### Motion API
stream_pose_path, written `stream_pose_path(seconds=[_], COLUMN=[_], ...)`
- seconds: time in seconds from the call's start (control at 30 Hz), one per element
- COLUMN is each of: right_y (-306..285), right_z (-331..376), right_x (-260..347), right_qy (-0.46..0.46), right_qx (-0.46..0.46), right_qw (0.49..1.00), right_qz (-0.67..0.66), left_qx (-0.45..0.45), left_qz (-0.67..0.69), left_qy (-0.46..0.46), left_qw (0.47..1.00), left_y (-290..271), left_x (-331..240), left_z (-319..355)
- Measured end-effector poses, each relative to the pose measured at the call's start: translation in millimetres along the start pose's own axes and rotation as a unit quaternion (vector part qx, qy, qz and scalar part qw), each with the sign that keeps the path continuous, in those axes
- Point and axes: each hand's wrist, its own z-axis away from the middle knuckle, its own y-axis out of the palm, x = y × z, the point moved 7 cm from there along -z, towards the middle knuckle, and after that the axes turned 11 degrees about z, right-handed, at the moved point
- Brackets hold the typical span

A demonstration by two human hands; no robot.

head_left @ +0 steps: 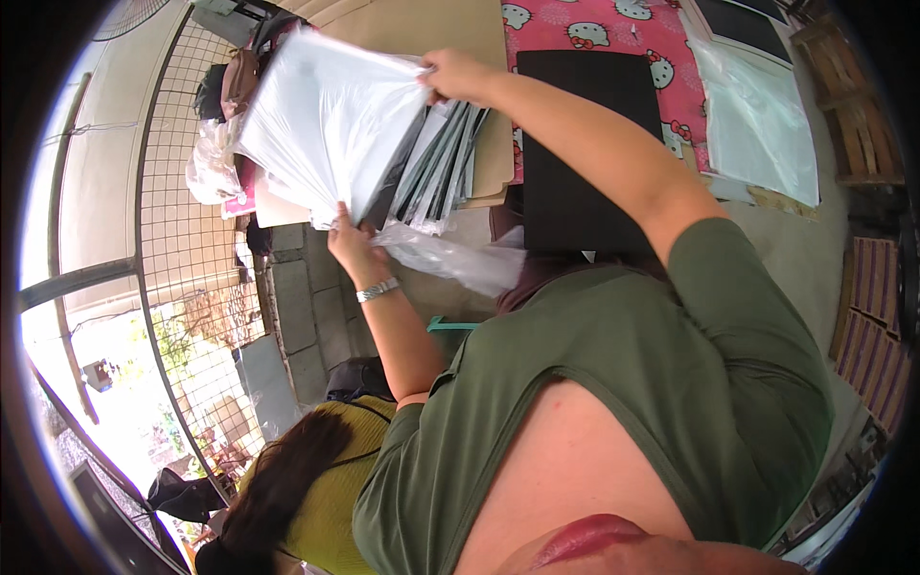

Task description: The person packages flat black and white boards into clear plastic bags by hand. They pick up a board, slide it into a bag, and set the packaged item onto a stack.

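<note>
A pale flat panel in a clear plastic sleeve point(321, 110) is stretched taut between my hands, with creases running toward my left hand. My right hand point(454, 79) pinches its far right corner. At the near edge, my left hand point(353, 246) is closed on the gathered plastic. Partly under the panel lies a fanned stack of dark-edged sheets in plastic sleeves point(446, 163). A loose strip of clear plastic point(450, 261) hangs beside my left wrist, toward my body.
A black board point(585, 153) lies beneath my right forearm on a pink patterned cloth point(565, 24). Further right are plastic-covered pale sheets point(762, 120). Brown cardboard point(422, 24) lies under the stack. A person in a yellow-green top point(331, 489) is close on my left, near a wire grille point(196, 192).
</note>
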Motion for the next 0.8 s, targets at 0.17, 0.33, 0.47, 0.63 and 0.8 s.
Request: stream_pose_path(seconds=[0.17, 0.33, 0.47, 0.63, 0.8], right_y=[64.0, 46.4, 34.4, 11.8, -67.6], right_z=[-48.9, -35.2, 44.2, 157.6, 183.4], right_x=[-33.9, -70.0, 7.3, 30.4, 17.9], right_qy=[0.070, 0.088, -0.175, -0.127, -0.067], right_qx=[0.078, 0.014, 0.021, 0.161, 0.071], right_qw=[0.969, 0.988, 0.968, 0.973, 0.988], right_qz=[0.226, 0.125, 0.179, -0.107, -0.119], left_qx=[-0.034, 0.040, 0.275, 0.433, 0.466], left_qz=[-0.166, -0.339, -0.144, 0.059, 0.107], left_qy=[-0.017, 0.309, 0.026, -0.097, -0.157], left_qw=[0.985, 0.888, 0.950, 0.894, 0.864], left_y=[-42.0, -16.2, 59.3, 130.7, 160.7], left_x=[-13.4, -34.2, -26.6, -11.8, 4.2], left_z=[-8.9, 53.8, 117.9, 157.6, 172.7])
